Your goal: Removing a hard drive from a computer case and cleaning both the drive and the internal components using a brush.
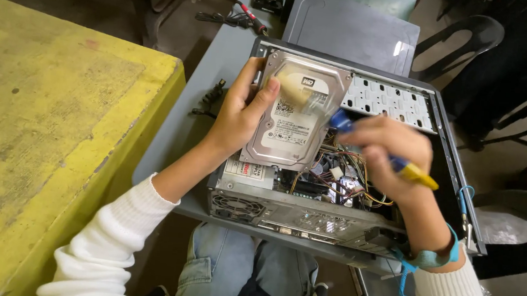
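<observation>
Right hand (393,154) brushes hard drive (296,116) gripped by left hand (241,112)

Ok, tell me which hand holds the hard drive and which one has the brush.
The left hand grips the silver hard drive by its edge above the open computer case; the right hand, with the blue wrist strap, holds the brush.

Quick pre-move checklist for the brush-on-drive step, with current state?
1. Left hand grips hard drive by its edge: ok.
2. Drive held over the open computer case, not resting in it: ok.
3. Right hand holds brush, bristles on the drive's label side: ok.
4. Blue wrist strap on right wrist: ok; where its cord ends: cannot tell.
5. Cables in the case clear of the drive: ok.
</observation>
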